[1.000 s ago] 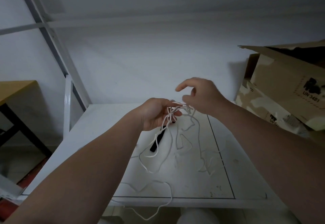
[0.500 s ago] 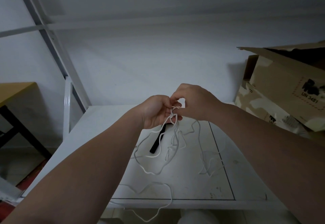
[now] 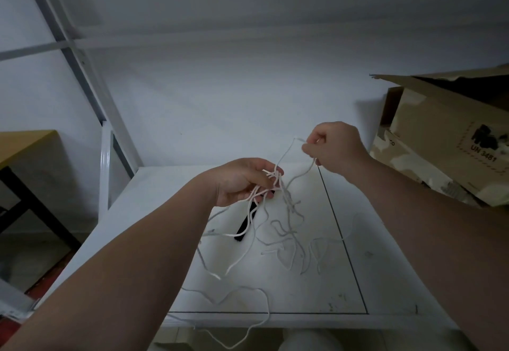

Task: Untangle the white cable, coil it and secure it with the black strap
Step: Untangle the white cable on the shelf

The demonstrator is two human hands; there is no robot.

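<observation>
Seen from the head camera, a person works a knotted white cable (image 3: 278, 221) above a white table (image 3: 391, 282), with the untangling step under way and coiling not yet begun. The left hand (image 3: 242, 182), at the centre of the frame, is clenched around the bunched knot of the cable, several strands spilling from its fingers. The right hand (image 3: 334, 147), at about two o'clock from the left, pinches a single loop and holds it lifted up and away from the knot. Below the hands the loose remainder hangs and trails over the tabletop toward six o'clock, one strand dropping past the near edge. The black strap (image 3: 246, 225) lies flat on the table just under the left hand, at its six o'clock, crossed by cable strands and untouched. A cardboard box (image 3: 446, 141) stands at three o'clock, well clear of the work. Doing this step well probably means drawing the lifted loop out slowly, keeping the left-hand grip loose enough for the strand to slip through rather than tighten, and following that one strand to its free end before starting any coil.
</observation>
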